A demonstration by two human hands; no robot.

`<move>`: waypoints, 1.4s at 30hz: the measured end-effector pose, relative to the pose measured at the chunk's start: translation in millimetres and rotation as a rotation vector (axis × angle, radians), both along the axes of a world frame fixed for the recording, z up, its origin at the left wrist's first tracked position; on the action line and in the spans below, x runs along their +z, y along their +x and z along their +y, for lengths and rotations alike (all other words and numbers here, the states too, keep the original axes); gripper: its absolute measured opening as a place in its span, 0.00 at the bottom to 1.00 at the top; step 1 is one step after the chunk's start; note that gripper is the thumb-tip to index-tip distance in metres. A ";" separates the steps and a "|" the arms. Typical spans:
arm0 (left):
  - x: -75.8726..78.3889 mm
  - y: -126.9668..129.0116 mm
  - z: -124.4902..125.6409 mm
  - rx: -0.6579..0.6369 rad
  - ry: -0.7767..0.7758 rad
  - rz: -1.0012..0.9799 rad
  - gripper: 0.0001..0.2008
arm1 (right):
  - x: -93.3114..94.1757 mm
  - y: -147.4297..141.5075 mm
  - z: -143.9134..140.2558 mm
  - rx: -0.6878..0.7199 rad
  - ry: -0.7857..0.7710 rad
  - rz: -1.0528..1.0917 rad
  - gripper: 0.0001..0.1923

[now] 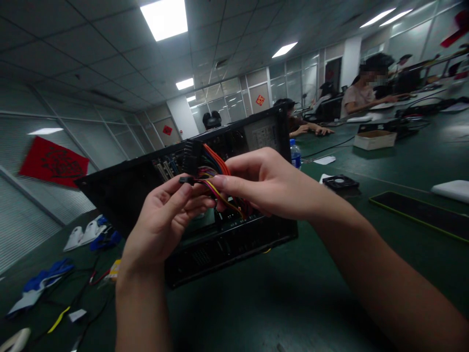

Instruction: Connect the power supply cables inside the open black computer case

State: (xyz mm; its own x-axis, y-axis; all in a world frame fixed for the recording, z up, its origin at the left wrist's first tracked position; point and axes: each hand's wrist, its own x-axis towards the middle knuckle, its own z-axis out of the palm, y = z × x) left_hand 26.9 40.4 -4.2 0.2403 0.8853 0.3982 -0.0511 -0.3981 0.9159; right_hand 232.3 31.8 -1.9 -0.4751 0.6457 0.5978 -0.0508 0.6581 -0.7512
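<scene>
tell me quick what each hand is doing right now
Left hand: closed, pinching a small black connector on the cable bundle.
Right hand: closed, gripping the coloured wires beside it.

Power cable bundle [216, 183]: red, orange, yellow, black wires coming out of open black PC case [205, 195]. Small black connector [186, 180] at one end, probably SATA power, held above case interior.

Single head cam, tilted view fwd/down, close on hands [220, 205], room w/ co-workers behind.
</scene>
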 end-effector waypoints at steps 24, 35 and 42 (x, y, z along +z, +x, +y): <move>3.4 6.1 -7.7 0.193 0.075 -0.078 0.11 | -6.2 -12.5 6.7 0.078 -0.080 0.002 0.21; -1.7 16.8 0.0 0.177 0.106 -0.144 0.10 | -13.4 -18.7 19.1 0.121 -0.175 0.062 0.23; -6.0 22.2 5.7 0.223 0.113 -0.207 0.09 | -21.4 -27.5 25.3 0.089 -0.136 0.028 0.23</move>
State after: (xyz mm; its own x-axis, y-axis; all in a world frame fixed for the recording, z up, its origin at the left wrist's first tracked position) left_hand 49.1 46.1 -10.1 -0.0514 0.8544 0.5171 -0.1320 -0.5191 0.8445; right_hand 204.8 57.1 -23.2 -0.5187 0.6776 0.5213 -0.1265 0.5422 -0.8306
